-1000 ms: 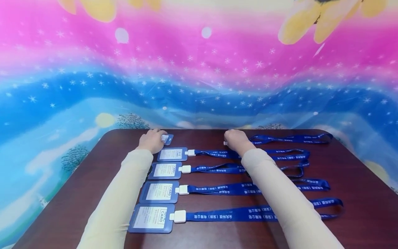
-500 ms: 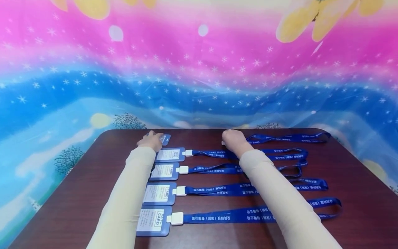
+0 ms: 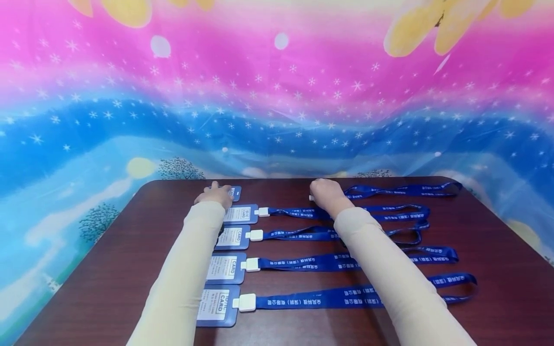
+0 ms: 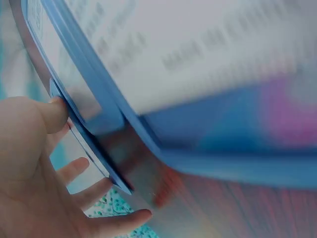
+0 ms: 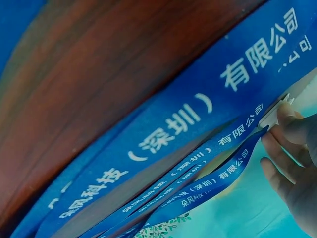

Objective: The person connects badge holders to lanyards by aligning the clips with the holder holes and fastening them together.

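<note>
At the table's far edge, my left hand is on the farthest blue ID badge holder and covers its left part. In the left wrist view the thumb and fingers pinch that holder at its edges, the other fingers spread. Farther right, my right hand pinches the white clip of the farthest blue lanyard. The right wrist view shows this clip between thumb and fingers. A gap separates the holder from the clip.
Several more badge holders lie in a column nearer me, such as the nearest one, each joined by a white clip to a blue lanyard stretching right. The brown table meets a colourful cloth backdrop behind.
My left hand has shifted its hold, its fingers now more spread, and the farthest holder has slid slightly right. My left forearm has swung right over the near holders. The right hand holds still.
</note>
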A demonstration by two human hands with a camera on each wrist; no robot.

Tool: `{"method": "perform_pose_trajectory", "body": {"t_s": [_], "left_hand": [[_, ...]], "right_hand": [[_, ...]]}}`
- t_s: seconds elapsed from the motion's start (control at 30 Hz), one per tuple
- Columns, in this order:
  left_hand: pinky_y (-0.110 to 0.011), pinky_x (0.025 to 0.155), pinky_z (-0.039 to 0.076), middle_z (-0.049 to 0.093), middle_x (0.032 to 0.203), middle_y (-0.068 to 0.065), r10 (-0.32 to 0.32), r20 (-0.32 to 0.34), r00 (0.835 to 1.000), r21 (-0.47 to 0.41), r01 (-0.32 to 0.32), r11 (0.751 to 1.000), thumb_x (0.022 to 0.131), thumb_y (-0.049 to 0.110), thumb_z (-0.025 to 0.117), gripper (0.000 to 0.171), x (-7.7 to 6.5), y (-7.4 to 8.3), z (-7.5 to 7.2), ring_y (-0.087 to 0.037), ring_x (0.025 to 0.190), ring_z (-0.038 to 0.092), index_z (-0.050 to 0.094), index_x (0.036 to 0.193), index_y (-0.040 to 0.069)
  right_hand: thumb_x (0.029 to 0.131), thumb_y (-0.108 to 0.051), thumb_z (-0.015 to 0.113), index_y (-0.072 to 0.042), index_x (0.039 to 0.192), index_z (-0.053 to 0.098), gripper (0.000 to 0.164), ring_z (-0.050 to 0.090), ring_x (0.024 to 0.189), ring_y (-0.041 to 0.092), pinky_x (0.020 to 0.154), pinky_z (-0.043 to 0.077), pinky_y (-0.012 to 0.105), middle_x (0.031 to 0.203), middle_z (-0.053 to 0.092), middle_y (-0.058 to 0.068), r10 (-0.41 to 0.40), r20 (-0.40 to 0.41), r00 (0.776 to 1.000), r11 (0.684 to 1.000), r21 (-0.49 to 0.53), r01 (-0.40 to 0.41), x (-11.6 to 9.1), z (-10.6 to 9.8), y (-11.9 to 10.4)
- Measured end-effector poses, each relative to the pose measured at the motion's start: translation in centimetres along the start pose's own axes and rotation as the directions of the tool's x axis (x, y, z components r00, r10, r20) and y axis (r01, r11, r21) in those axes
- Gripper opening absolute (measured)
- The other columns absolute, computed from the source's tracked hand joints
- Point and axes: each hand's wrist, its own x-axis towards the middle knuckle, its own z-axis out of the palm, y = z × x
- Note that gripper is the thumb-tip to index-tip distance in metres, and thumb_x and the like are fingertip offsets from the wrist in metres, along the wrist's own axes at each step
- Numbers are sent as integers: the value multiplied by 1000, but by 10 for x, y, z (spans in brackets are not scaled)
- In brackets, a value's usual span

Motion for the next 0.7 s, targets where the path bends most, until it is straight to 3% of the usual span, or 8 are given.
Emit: {"method": "perform_pose_trajectory", "body": {"t_s": [0.5, 0.7], "left_hand": [[-60, 103, 37, 34, 154, -19, 119, -36, 992, 75, -117, 990, 103, 38, 50, 55, -11, 42, 6, -41, 138, 33, 39, 153, 15], [-58, 99, 42, 46, 147, -16, 136, -78, 988, 93, -129, 987, 101, 42, 55, 55, -10, 51, 12, -39, 131, 45, 46, 149, 16]], "right_hand": [[97, -20, 67, -8, 87, 74, 16, 65, 84, 24, 80, 56, 44, 90, 69, 9, 16, -9, 1000, 999, 52, -16, -2, 0, 0], [98, -21, 65, -9, 85, 74, 20, 62, 80, 22, 79, 55, 43, 87, 66, 7, 5, 0, 1000, 996, 92, -5, -3, 3, 5]]}}
